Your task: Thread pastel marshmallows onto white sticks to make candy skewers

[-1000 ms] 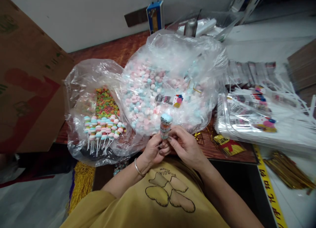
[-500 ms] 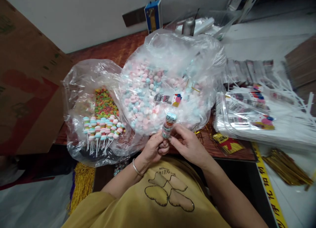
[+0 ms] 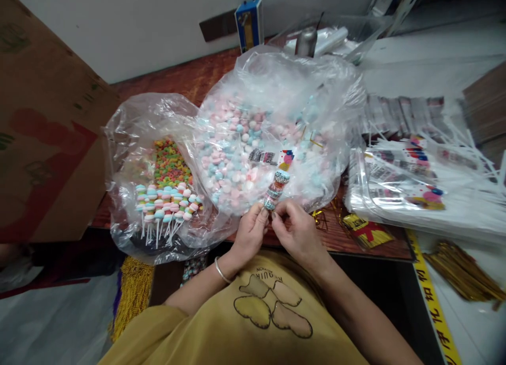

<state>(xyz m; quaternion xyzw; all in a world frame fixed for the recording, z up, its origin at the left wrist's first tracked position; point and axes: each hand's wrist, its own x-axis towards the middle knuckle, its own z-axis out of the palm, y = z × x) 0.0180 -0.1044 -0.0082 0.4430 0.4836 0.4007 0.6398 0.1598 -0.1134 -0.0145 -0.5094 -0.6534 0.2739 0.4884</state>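
Observation:
A small wrapped candy stick (image 3: 275,189) stands tilted above my fingers, in front of the large clear bag of pink and blue candies (image 3: 229,165). My left hand (image 3: 252,229) is closed around its lower end. My right hand (image 3: 295,229) has its thumb and forefinger pinched at the base of the wrapper; what lies between those fingertips is too small to make out. A printed wrapper (image 3: 271,157) rests on the big bag. Left of it, marshmallow skewers on white sticks (image 3: 168,204) lie beside colourful ring candies (image 3: 171,162) on another clear bag.
A large cardboard box (image 3: 47,128) stands at the left. Printed clear bags and white sticks (image 3: 419,180) are stacked at the right. Gold twist ties (image 3: 466,270) and a yellow packet (image 3: 367,230) lie near the right edge. A blue box (image 3: 250,23) and metal canister (image 3: 305,42) stand behind.
The wrapped candy has risen slightly and leans further right. My left fingers have straightened along its base, and my right fingertips have moved down to the wrapper's bottom.

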